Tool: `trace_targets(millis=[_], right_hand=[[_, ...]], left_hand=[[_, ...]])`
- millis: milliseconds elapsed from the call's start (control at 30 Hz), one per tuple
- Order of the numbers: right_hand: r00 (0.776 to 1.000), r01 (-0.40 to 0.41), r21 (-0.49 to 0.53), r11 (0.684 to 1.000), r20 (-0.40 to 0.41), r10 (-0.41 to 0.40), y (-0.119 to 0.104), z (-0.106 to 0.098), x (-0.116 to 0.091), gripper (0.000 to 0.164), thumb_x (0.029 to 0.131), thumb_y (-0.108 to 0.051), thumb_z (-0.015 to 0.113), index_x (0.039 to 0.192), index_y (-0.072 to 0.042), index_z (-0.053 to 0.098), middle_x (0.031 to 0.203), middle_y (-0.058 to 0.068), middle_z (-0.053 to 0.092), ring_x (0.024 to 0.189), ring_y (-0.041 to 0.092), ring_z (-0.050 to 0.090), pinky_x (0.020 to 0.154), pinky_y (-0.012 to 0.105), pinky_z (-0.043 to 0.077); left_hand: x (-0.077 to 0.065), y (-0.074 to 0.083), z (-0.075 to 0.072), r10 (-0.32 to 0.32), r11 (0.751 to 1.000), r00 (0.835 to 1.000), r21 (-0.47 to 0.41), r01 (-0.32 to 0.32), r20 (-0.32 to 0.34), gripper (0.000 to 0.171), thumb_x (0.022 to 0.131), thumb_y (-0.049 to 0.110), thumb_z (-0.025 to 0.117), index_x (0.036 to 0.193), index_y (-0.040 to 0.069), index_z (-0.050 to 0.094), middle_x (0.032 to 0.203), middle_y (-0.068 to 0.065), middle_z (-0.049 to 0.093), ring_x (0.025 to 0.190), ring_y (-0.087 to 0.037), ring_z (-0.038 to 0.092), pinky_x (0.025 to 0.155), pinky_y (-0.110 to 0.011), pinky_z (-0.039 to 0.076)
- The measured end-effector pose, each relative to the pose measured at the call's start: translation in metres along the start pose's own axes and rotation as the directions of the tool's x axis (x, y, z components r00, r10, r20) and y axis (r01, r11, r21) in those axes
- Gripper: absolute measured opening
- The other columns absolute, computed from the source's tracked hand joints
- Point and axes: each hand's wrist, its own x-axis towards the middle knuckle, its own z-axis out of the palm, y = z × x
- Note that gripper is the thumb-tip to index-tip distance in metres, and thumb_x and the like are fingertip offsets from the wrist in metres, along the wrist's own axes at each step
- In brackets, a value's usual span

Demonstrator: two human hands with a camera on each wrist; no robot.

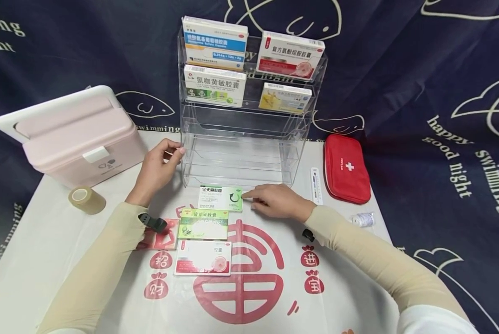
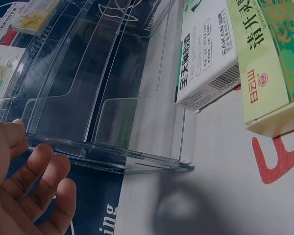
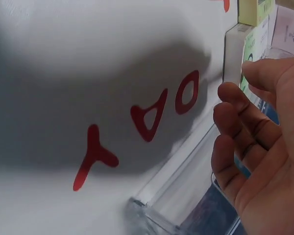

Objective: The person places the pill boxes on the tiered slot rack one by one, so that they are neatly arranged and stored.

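A clear tiered display rack (image 1: 236, 160) stands in the middle, with medicine boxes in its upper tiers. My left hand (image 1: 159, 164) is at the rack's left side; thumb and forefinger pinch its side edge (image 2: 83, 143). My other fingers curl loosely below that edge. In front of the rack a white-and-green capsule box (image 1: 216, 198) lies flat. My right hand (image 1: 278, 200) is at that box's right end, its fingertips close against it and loosely bent; whether they touch is hard to tell. Nearer me lie a yellow-green box (image 1: 203, 224) and a white-and-red box (image 1: 203, 257).
A pink medicine case (image 1: 82, 139) and a tape roll (image 1: 87, 200) are on the left. Partly under my left wrist lies a red box (image 1: 161, 236). On the right are a thermometer (image 1: 316, 185), a red first-aid pouch (image 1: 346, 169) and a small bottle (image 1: 363, 219).
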Motion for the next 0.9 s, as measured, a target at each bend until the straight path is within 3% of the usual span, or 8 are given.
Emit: trace_targets(millis=[100,267,567,900], right_hand=[[1.000,0.012,0.011,1.000,-0.002,-0.012,-0.004,0.001,0.003,0.037,0.099,-0.024,0.068,0.135,-0.018,0.067,0.121,-0.001,0.070,0.082,0.006,0.057,0.071,0.031,0.050],[1.000,0.021,0.017,1.000,0.022,-0.021,-0.013,0.003,0.009,0.041,0.101,-0.027,0.065,0.140,-0.018,0.062,0.115,-0.004,0.069,0.076,0.006,0.053,0.067,0.029,0.047],[0.996,0.002,0.021,1.000,0.092,-0.004,-0.013,0.007,0.010,0.043,0.102,-0.027,0.061,0.146,-0.024,0.058,0.086,-0.011,0.059,0.066,0.006,0.046,0.057,0.027,0.042],[0.998,-0.025,0.028,0.999,0.065,0.023,-0.004,0.003,-0.010,0.036,0.101,-0.024,0.064,0.137,-0.025,0.066,0.102,-0.007,0.066,0.072,0.007,0.048,0.061,0.028,0.044]], left_hand=[[0.000,0.000,-0.001,-0.003,1.000,1.000,0.000,0.003,0.000,0.033,0.104,0.035,0.060,0.120,0.007,0.063,0.108,-0.013,0.067,0.091,-0.029,0.060,0.080,-0.042,0.045],[-0.001,0.001,-0.001,-0.002,1.000,1.000,0.002,0.002,0.009,0.032,0.104,0.034,0.060,0.120,0.007,0.063,0.108,-0.013,0.067,0.091,-0.029,0.061,0.079,-0.041,0.046],[-0.001,0.002,-0.001,0.000,1.000,1.000,-0.002,0.000,0.010,0.030,0.103,0.032,0.062,0.120,0.007,0.063,0.107,-0.012,0.067,0.091,-0.028,0.061,0.079,-0.041,0.045],[-0.001,0.000,0.000,0.015,1.000,1.000,0.002,-0.015,0.009,0.031,0.104,0.032,0.060,0.120,0.005,0.063,0.107,-0.013,0.067,0.091,-0.029,0.061,0.080,-0.041,0.046]])
